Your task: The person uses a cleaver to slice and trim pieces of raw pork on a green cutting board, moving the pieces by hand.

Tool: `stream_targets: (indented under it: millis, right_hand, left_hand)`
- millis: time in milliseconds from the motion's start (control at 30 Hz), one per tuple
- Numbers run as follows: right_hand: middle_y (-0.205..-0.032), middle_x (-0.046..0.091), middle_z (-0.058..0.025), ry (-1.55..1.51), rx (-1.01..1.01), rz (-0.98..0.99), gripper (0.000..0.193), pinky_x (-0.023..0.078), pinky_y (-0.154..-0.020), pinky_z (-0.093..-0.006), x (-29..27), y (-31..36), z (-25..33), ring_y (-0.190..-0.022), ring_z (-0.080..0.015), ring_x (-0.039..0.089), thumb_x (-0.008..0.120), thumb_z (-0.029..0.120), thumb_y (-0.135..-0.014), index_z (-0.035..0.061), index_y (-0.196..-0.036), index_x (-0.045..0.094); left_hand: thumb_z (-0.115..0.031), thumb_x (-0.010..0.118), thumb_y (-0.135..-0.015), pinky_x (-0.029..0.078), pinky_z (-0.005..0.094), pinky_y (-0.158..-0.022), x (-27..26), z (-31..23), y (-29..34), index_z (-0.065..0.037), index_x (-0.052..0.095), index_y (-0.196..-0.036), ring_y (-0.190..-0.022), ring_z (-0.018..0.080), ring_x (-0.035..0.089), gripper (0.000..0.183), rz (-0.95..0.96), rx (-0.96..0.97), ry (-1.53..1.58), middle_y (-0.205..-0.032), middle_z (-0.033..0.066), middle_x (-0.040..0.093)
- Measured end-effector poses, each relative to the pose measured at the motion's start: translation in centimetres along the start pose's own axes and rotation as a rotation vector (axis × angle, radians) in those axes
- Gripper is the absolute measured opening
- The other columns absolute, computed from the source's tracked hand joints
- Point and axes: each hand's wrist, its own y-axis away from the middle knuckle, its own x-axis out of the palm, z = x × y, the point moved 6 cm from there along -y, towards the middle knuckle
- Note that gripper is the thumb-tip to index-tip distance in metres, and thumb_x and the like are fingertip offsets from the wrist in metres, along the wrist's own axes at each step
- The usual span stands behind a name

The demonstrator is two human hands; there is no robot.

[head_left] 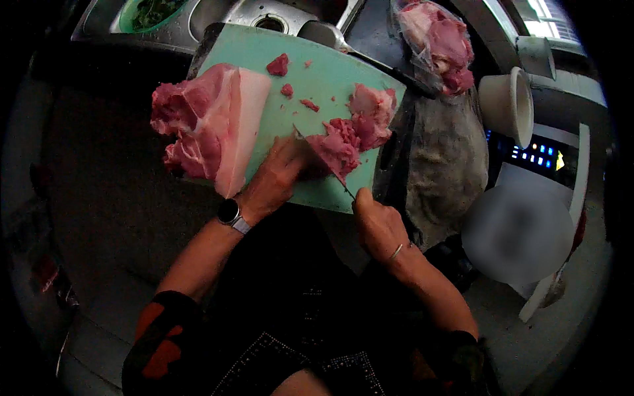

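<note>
A pale green cutting board [238, 46] lies before me. My right hand [381, 228] grips the handle of a knife [324, 160], its blade slanting toward the upper left. Against the blade's right side sits a lump of cut red meat [340, 146], with a paler piece of meat [371, 109] beyond it. Left of the blade, my left hand [277, 173] presses curled, partly blurred fingers onto a dark, shadowed piece of meat [316, 171]. A large slab of pork [198, 125] with pale skin rests at the board's left. Small meat scraps [278, 65] lie toward the far side.
Behind the board is a metal sink [228, 14] with a green basin [146, 28] of leafy greens. A metal spatula [323, 33] lies along the far edge. Bagged meat [439, 43], a grey cloth [446, 155], a white tub [505, 105] and a lit panel [538, 157] are at right.
</note>
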Motion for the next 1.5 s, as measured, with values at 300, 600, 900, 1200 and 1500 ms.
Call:
stream_targets:
  millis: [300, 600, 900, 1200, 1500]
  right_hand:
    - [-0.086, 0.064, -0.026, -0.049, -0.037, -0.093, 0.016, 0.047, -0.065, -0.0561, -0.4, -7.3, 1.0, -0.076, -0.0509, 0.061, 0.044, 0.001, -0.085, -0.0001, -0.1, 0.038]
    - [-0.087, 0.063, -0.0287, -0.049, 0.132, 0.162, 0.016, 0.047, -0.07, -0.0565, 0.0, -1.0, 0.0, -0.079, -0.0519, 0.061, 0.044, 0.001, -0.086, 0.0, -0.101, 0.037]
    - [-0.083, 0.063, -0.0304, -0.054, 0.01, 0.011, 0.017, 0.046, -0.068, -0.0589, -1.1, -6.2, 1.3, -0.08, -0.0502, 0.062, 0.045, -0.001, -0.085, 0.0004, -0.1, 0.037]
    - [-0.079, 0.061, -0.0309, -0.206, 0.056, -0.034, 0.016, 0.046, -0.065, -0.0582, 0.1, -3.8, 0.8, -0.077, -0.0511, 0.061, 0.045, -0.001, -0.085, 0.0009, -0.1, 0.038]
    - [-0.08, 0.062, -0.0322, -0.167, 0.137, 0.074, 0.021, 0.046, -0.068, -0.0599, -1.0, -3.5, -0.1, -0.078, -0.0532, 0.06, 0.049, 0.0, -0.083, -0.0001, -0.1, 0.037]
  left_hand:
    - [0.009, 0.056, -0.071, 0.044, 0.0481, -0.095, -0.5, -1.3, -1.2, 0.002, 0.06, -0.102, -0.103, 0.0411, 0.052, 0.032, -0.024, 0.095, -0.089, -0.106, 0.0191, 0.057]
    - [0.01, 0.052, -0.072, 0.039, 0.0506, -0.104, 0.1, -0.3, -0.4, -0.001, 0.058, -0.113, -0.113, 0.0439, 0.05, 0.043, -0.06, 0.044, -0.042, -0.116, 0.0209, 0.055]
    - [0.009, 0.052, -0.073, 0.037, 0.051, -0.108, 0.1, -0.8, -0.8, 0.001, 0.057, -0.113, -0.115, 0.0422, 0.051, 0.042, -0.064, 0.061, -0.126, -0.113, 0.0203, 0.057]
    - [0.008, 0.053, -0.074, 0.039, 0.0496, -0.106, 0.5, -0.6, -0.6, 0.0, 0.059, -0.109, -0.111, 0.0416, 0.053, 0.037, -0.079, 0.023, -0.081, -0.109, 0.0201, 0.058]
    - [0.01, 0.055, -0.069, 0.046, 0.0473, -0.093, -0.5, -0.4, -0.8, 0.002, 0.06, -0.11, -0.101, 0.0414, 0.053, 0.042, -0.143, 0.067, -0.052, -0.105, 0.0193, 0.057]
